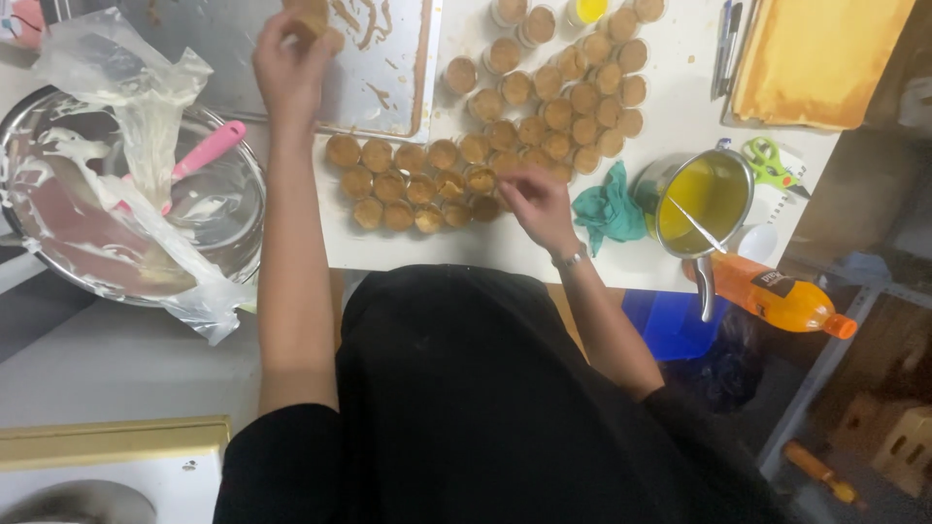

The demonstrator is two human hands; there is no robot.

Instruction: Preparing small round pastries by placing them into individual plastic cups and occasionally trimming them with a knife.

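A steel bowl (126,209) with a pink spatula (207,150) and a smeared plastic bag (136,107) is sitting at the bench's (456,247) left edge. The left hand (291,63) is reaching far forward over a baking tray (388,68), fingers closing on a piece of cake (313,19). The right hand (537,202) is pinching at a small cup in the near cluster of filled cups (417,180), which is running sideways between the hands, nearer the right. A pot of yellow liquid (704,199) is standing further right
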